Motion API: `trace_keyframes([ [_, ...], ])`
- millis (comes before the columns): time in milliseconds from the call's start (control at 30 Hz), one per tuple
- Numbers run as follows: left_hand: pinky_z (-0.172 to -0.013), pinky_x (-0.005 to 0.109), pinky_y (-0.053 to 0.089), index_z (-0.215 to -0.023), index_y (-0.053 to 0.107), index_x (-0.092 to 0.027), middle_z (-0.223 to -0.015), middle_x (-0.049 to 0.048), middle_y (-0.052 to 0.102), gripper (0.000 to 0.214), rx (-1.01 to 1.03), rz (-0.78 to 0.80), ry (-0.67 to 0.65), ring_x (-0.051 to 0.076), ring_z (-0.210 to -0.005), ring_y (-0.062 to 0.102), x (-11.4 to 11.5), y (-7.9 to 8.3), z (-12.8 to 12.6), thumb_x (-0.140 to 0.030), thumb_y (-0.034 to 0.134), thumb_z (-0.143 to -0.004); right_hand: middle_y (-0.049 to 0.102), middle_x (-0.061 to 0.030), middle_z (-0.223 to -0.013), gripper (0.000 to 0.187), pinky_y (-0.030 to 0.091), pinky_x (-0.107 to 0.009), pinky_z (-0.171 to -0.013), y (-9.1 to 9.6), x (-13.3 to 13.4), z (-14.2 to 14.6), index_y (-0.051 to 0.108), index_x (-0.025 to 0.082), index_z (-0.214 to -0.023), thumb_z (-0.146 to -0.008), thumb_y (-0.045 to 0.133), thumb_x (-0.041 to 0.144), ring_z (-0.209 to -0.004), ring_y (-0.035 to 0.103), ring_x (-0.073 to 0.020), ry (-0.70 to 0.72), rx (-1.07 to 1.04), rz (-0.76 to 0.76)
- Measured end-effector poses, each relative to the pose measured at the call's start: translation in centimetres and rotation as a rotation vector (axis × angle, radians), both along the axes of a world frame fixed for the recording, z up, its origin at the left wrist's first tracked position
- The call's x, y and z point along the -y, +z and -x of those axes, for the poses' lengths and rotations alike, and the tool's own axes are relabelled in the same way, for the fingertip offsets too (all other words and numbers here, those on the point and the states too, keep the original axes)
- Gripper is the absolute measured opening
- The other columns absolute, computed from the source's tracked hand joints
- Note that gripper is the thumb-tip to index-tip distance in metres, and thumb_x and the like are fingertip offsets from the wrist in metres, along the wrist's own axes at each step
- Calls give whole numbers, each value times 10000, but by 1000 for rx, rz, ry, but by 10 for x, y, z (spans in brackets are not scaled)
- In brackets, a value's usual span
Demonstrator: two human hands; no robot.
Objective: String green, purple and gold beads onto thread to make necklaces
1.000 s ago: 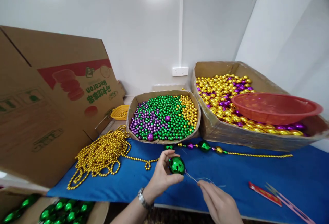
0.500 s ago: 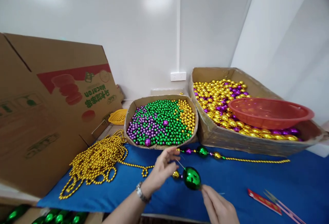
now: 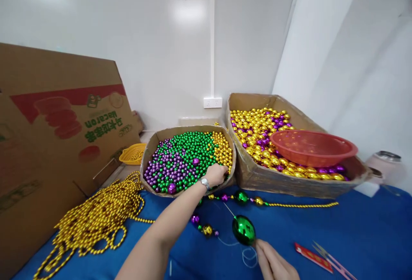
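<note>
**Left hand in bead box, green ball held in right**

At the left, gold bead strings (image 3: 99, 215) are heaped on the blue cloth (image 3: 280, 224). The left hand (image 3: 216, 175) is dipped into the bead box (image 3: 156, 140) at its front right; whether anything is gripped cannot be told. Farther right, the green ball (image 3: 243, 230) is pinched at its lower end by the right hand (image 3: 275, 263).

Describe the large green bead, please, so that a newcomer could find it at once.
Find the blue cloth, then the right hand at the picture's bottom. At its fingertips is the large green bead, much bigger than the strung beads beyond, a thin rod poking out.
</note>
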State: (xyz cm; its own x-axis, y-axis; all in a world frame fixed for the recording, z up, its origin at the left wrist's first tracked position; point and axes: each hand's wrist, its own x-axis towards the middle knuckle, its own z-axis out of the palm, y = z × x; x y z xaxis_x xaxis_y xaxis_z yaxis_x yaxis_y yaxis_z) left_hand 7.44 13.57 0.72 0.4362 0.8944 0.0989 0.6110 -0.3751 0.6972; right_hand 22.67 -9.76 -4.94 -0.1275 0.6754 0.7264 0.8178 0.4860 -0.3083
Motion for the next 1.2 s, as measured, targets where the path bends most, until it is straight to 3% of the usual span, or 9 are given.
trace_keyframes([
  [133,-885,389,444,-915,656,-186,-940,82,675,183,184,46,31,254,-979,593,13,9,14,-176,588,-746,730,-68,-811,275,552,-185,-621,-2,2,-3,584,170,-979,-969,338,292,-698,711,-163,-49,-19,-4],
  [267,-760,321,512,-1115,578,-111,-980,126,666,317,425,170,23,201,-866,650,54,11,36,-284,459,-878,729,-67,-838,240,547,-183,-631,2,3,1,578,174,-972,-963,365,283,-705,709,-158,-75,-79,59],
  [400,-765,305,514,-981,654,-108,-894,99,681,259,1004,564,33,187,-819,659,94,7,52,-254,665,-767,727,-57,-834,230,543,-194,-630,4,2,8,575,177,-970,-964,368,276,-695,706,-154,-67,-82,48],
  [500,-730,276,510,-903,696,-103,-889,93,688,235,1187,702,40,169,-781,655,111,7,57,-222,740,-705,724,-46,-823,232,541,-208,-621,2,1,12,572,178,-985,-966,357,263,-699,704,-155,-60,-50,18],
  [767,-683,263,498,-893,715,-117,-878,86,692,231,1162,676,8,151,-742,640,123,11,57,-234,751,-697,724,-48,-827,262,539,-221,-628,-2,-2,10,600,164,-968,-962,351,246,-709,700,-152,-86,57,-25],
  [967,-682,255,486,-879,701,-138,-821,59,684,225,893,461,49,126,-695,607,124,8,61,-289,732,-716,697,-41,-693,311,513,-301,-569,-8,2,4,657,175,-984,-951,356,246,-596,669,-194,-201,269,-117],
  [1100,-683,242,477,-897,665,-151,-828,54,687,294,832,432,6,135,-734,603,133,0,56,-302,769,-667,706,-51,-728,324,530,-284,-592,-20,0,9,653,189,-990,-956,343,272,-634,680,-192,-165,205,-43],
  [1200,-626,247,475,-846,659,-136,-818,69,692,315,864,526,20,134,-665,595,140,-21,48,-374,758,-665,723,-71,-820,353,547,-234,-618,-42,-5,15,619,189,-982,-971,283,296,-711,701,-172,-97,22,130],
])
